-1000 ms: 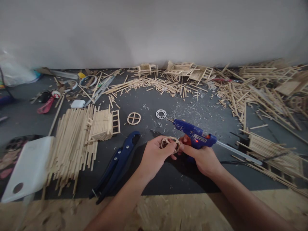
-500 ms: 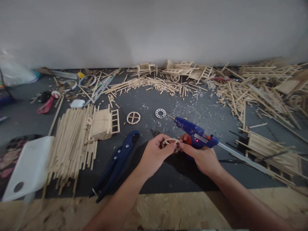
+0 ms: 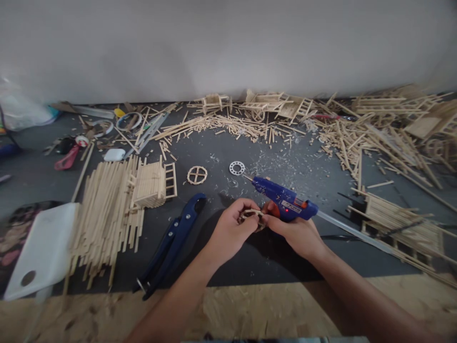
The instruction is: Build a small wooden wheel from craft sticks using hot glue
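Above the dark tabletop, my left hand [image 3: 232,226] is closed with thumb and fingers on a small wooden stick wheel [image 3: 252,215]. My right hand [image 3: 298,236] touches the wheel's right side with its thumb and fingertips. That same hand also holds a blue glue gun [image 3: 278,193], its nozzle pointing up and left and its red light on. A clear glue stick [image 3: 350,227] extends from the gun's back. Fingers hide the gun's handle and part of the wheel. Beyond the hands lie a white ring with holes [image 3: 237,168] and another wooden wheel with crossed spokes [image 3: 197,175].
A blue cutter [image 3: 178,233] lies left of my hands. Further left are a bundle of sticks [image 3: 103,219], a small wooden cart body [image 3: 152,183] and a white board [image 3: 43,247]. Cut sticks [image 3: 221,125] line the back; a stick frame [image 3: 396,224] rests at right.
The glue gun and my right hand have shifted slightly left. The wheel has moved a little lower and left and is tilted differently between my fingers.
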Motion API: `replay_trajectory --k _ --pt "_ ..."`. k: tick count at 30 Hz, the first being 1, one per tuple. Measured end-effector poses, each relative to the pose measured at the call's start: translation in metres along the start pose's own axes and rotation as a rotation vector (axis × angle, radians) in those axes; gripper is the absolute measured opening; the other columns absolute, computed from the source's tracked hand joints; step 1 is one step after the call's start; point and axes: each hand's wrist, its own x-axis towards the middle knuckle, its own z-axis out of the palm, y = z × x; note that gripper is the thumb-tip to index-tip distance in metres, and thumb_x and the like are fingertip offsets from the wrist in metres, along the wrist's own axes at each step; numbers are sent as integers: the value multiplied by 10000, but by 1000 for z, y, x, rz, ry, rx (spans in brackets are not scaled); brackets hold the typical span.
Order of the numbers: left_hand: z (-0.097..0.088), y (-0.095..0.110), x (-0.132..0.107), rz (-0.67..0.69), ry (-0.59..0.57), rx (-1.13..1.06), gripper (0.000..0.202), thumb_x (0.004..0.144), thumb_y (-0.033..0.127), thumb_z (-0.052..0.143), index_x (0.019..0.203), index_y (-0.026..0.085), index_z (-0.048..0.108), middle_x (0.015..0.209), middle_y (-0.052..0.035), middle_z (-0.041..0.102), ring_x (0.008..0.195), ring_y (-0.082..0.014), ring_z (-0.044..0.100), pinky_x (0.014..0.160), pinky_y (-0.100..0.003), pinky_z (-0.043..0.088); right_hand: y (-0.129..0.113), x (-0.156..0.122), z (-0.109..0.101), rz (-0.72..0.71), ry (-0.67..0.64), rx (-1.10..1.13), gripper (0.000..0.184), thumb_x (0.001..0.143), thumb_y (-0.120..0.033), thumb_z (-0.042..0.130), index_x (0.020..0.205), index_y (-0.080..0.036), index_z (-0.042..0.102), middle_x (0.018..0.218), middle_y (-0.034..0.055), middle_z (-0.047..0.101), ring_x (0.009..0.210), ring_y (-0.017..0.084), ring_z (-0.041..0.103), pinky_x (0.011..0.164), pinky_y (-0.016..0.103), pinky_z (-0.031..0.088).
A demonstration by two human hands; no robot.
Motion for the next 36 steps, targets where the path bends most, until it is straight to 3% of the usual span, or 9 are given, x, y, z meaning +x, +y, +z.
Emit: replay_trajectory --k 36 --pt "4 0 -2 -28 46 -30 96 668 178 596 748 160 545 640 50 530 595 -72 518 622 -220 426 -2 1 1 22 -24 16 128 682 -323 656 683 -221 578 695 -5 604 664 151 547 622 272 481"
